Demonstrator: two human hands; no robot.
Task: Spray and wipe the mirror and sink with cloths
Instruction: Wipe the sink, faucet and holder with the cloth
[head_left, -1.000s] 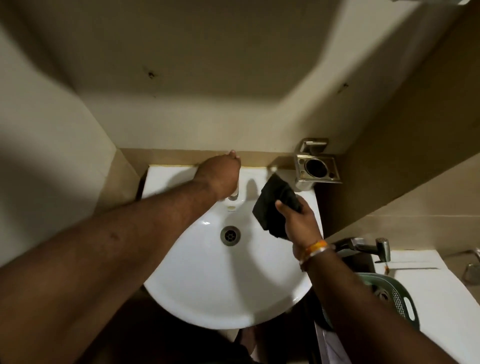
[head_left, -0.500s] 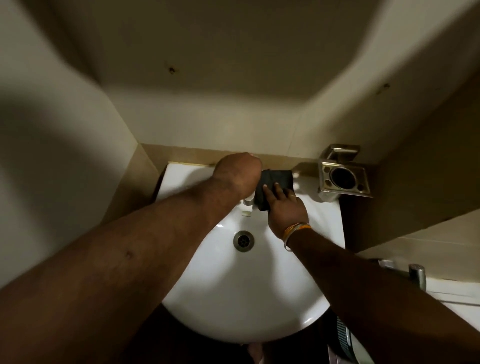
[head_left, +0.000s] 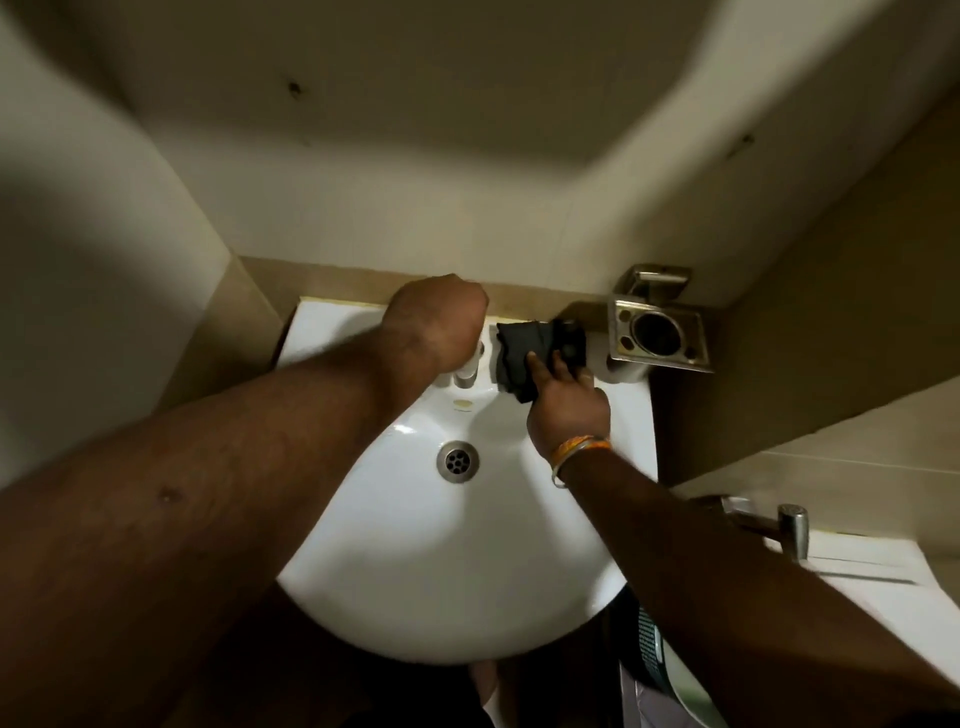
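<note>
sink looks like glossy white ceramic, smooth, you can see light glaring off the bowl. drain is shiny metal with little holes. cloth is dark, matt, soft and folded fabric. holder on the wall is brushed-looking metal, a bit dull and smudgy. tap off to the right is polished chrome. wall is plain matt paint with a few dark specks.

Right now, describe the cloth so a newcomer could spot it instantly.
Find the white sink and follow it to its back ledge by the wall. Right of the tap, under the right hand's fingers, lies the cloth. It is the only dark, crumpled thing on the white ledge.
</note>
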